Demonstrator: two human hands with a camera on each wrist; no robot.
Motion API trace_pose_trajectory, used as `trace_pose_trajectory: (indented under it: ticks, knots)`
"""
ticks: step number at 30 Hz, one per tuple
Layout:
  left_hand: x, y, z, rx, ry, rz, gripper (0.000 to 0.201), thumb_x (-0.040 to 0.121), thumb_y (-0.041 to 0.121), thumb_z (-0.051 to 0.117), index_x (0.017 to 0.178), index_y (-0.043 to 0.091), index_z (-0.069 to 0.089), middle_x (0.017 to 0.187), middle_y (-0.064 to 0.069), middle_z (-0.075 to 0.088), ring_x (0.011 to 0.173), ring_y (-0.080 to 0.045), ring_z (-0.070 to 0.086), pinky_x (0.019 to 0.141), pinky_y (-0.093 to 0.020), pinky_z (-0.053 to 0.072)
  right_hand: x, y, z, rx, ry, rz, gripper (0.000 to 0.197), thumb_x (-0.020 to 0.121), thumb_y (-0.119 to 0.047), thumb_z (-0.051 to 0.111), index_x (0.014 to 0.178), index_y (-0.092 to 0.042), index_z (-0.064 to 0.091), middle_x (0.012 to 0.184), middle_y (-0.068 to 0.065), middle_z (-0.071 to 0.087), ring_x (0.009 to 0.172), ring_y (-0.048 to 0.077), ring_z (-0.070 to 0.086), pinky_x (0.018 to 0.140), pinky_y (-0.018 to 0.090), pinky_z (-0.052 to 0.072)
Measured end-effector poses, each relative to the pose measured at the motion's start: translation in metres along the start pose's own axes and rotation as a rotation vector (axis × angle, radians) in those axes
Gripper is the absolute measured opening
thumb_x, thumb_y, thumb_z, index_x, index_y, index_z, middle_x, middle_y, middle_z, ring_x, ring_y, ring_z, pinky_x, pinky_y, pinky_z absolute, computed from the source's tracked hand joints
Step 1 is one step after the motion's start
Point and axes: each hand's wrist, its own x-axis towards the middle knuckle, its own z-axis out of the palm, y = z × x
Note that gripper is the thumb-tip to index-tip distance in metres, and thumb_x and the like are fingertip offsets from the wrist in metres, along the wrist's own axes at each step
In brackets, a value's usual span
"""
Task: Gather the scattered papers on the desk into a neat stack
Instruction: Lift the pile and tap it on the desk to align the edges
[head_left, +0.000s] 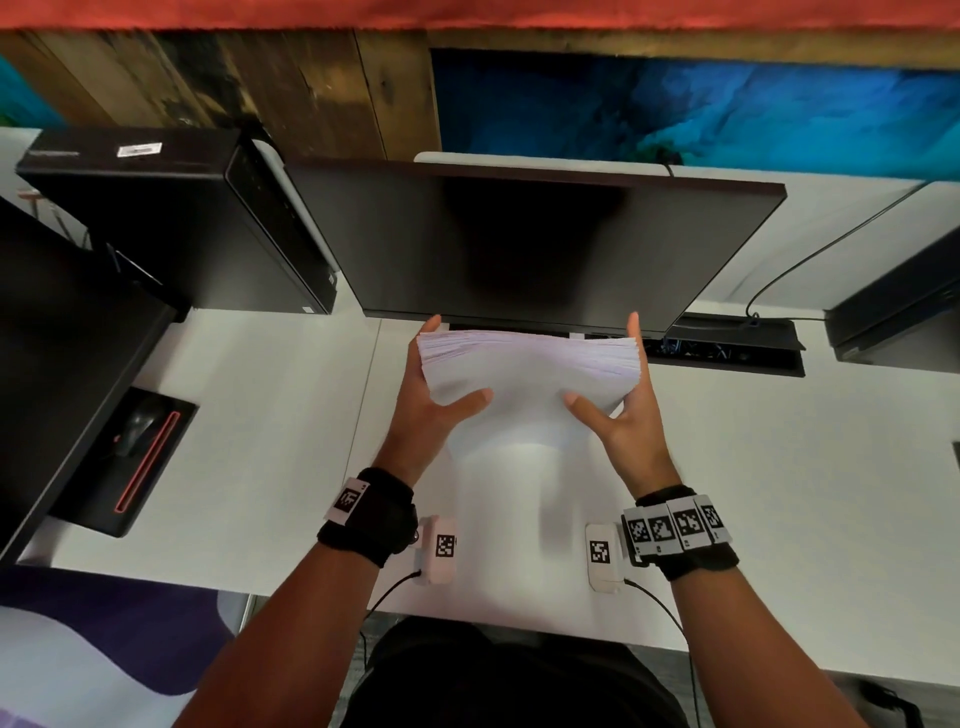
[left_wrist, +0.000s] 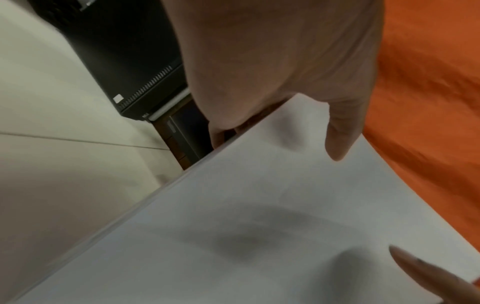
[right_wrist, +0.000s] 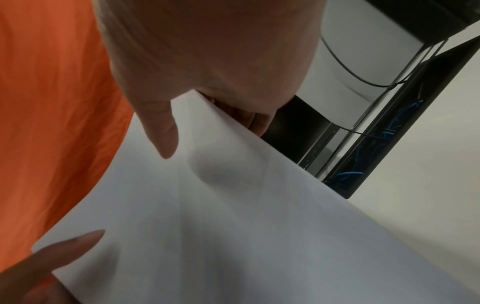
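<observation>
- White paper makes up the stack of papers (head_left: 524, 379), which both hands hold upright on its lower edge at the middle of the desk (head_left: 249, 426), just in front of the monitor (head_left: 519, 244).
- The stack's top edge faces up and shows many sheet edges, slightly fanned; its lower part is blurred in the head view.
- The left hand (head_left: 431, 400) grips the stack's left side: the thumb lies across the near face, and the fingers (head_left: 430, 325) reach behind the far face.
- The right hand (head_left: 623, 410) grips the right side the same way, thumb on the near face, fingers (head_left: 634, 325) rising behind the far face.
- From the left wrist, the stack of papers (left_wrist: 259, 226) fills the lower frame, with the left hand (left_wrist: 272, 61) clasped over its edge and the thumb pressed on the sheet; the other hand's thumb tip shows at the lower right.
- From the right wrist, the stack of papers (right_wrist: 259, 226) looks the same, with the right hand (right_wrist: 207, 51) curled over the edge.
- A black computer tower (head_left: 176, 218) stands toward the desk's far left corner.
- A second dark screen (head_left: 62, 364) lines the left edge, with a mouse (head_left: 137, 423) on a black pad beside it.
- A cable tray (head_left: 727, 348) is sunk in the desk toward the far right, behind the right hand.
- 2 black wristbands with printed markers sit on the wrists.
</observation>
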Motion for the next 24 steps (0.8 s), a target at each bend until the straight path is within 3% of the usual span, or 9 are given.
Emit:
trace_pose_trajectory:
  ticks: [2, 5, 7, 9, 11, 13, 17, 20, 24]
  knots:
    - [-0.002, -0.003, 0.001, -0.034, 0.011, -0.037, 0.094, 0.086, 0.006, 0.081, 0.16, 0.028, 0.028, 0.149, 0.008, 0.054, 0.133, -0.004, 0.056, 0.113, -0.032, 0.047, 0.0, -0.001, 0.001, -0.02, 0.017, 0.0, 0.106, 0.089, -0.024, 0.084, 0.155, -0.065, 0.013, 0.166, -0.008, 0.042, 0.153, 0.01, 0.04, 0.128, 0.041, 0.032]
    - [-0.005, -0.008, 0.002, -0.027, -0.02, -0.075, 0.09, 0.086, 0.005, 0.081, 0.157, 0.029, 0.032, 0.146, 0.004, 0.057, 0.135, -0.015, 0.056, 0.115, -0.048, 0.046, -0.002, 0.003, 0.002, 0.005, 0.009, 0.036, 0.105, 0.091, -0.009, 0.08, 0.166, -0.039, 0.013, 0.152, -0.037, 0.048, 0.14, -0.012, 0.046, 0.116, 0.015, 0.039]
    - [-0.008, -0.007, 0.001, -0.019, -0.003, -0.071, 0.093, 0.085, 0.012, 0.083, 0.158, 0.031, 0.03, 0.151, 0.005, 0.053, 0.141, -0.018, 0.051, 0.118, -0.052, 0.041, -0.002, 0.005, 0.002, 0.004, 0.024, 0.049, 0.103, 0.092, -0.005, 0.079, 0.167, -0.034, 0.014, 0.153, -0.031, 0.05, 0.138, -0.012, 0.048, 0.11, 0.009, 0.04]
    - [-0.009, -0.006, 0.001, -0.013, -0.009, -0.081, 0.09, 0.085, 0.015, 0.083, 0.158, 0.031, 0.032, 0.15, 0.007, 0.054, 0.14, -0.015, 0.051, 0.119, -0.053, 0.039, -0.003, 0.006, 0.003, 0.007, 0.024, 0.06, 0.103, 0.092, -0.006, 0.079, 0.167, -0.037, 0.014, 0.157, -0.02, 0.049, 0.141, -0.006, 0.048, 0.111, 0.01, 0.04]
    - [-0.012, -0.009, 0.001, -0.014, -0.003, -0.095, 0.086, 0.086, 0.012, 0.082, 0.156, 0.029, 0.035, 0.147, 0.007, 0.056, 0.137, -0.012, 0.053, 0.118, -0.052, 0.041, -0.005, 0.005, 0.003, 0.02, 0.014, 0.07, 0.105, 0.092, -0.005, 0.078, 0.168, -0.032, 0.011, 0.154, -0.028, 0.05, 0.139, -0.01, 0.049, 0.111, 0.011, 0.041]
    - [-0.015, -0.008, 0.001, -0.021, 0.01, -0.108, 0.091, 0.084, 0.017, 0.082, 0.158, 0.035, 0.032, 0.152, 0.007, 0.052, 0.144, -0.018, 0.046, 0.121, -0.055, 0.034, -0.007, 0.004, 0.004, 0.017, 0.04, 0.063, 0.106, 0.093, -0.004, 0.078, 0.169, -0.033, 0.01, 0.157, -0.022, 0.049, 0.139, -0.01, 0.048, 0.111, 0.011, 0.041]
    - [-0.019, -0.017, 0.001, -0.03, 0.006, -0.126, 0.078, 0.087, 0.009, 0.079, 0.153, 0.025, 0.041, 0.144, 0.002, 0.059, 0.134, -0.017, 0.056, 0.116, -0.052, 0.043, -0.011, 0.006, 0.006, 0.025, 0.04, 0.106, 0.105, 0.091, -0.011, 0.08, 0.165, -0.043, 0.013, 0.158, -0.019, 0.049, 0.145, -0.001, 0.047, 0.123, 0.03, 0.037]
    - [-0.022, -0.018, 0.003, -0.034, -0.027, -0.124, 0.078, 0.084, 0.019, 0.08, 0.152, 0.025, 0.041, 0.143, 0.002, 0.059, 0.134, -0.017, 0.056, 0.116, -0.051, 0.043, -0.015, 0.002, 0.008, 0.07, 0.057, 0.134, 0.106, 0.083, -0.031, 0.082, 0.167, -0.039, 0.017, 0.159, -0.004, 0.051, 0.148, 0.016, 0.048, 0.125, 0.052, 0.036]
    - [-0.021, -0.015, 0.005, -0.044, 0.006, -0.084, 0.086, 0.081, 0.03, 0.08, 0.154, 0.032, 0.034, 0.141, 0.018, 0.056, 0.132, -0.005, 0.054, 0.114, -0.034, 0.046, -0.017, -0.01, 0.011, 0.124, 0.087, 0.128, 0.095, 0.082, -0.047, 0.083, 0.156, -0.059, 0.025, 0.163, -0.007, 0.046, 0.151, 0.015, 0.044, 0.126, 0.054, 0.033]
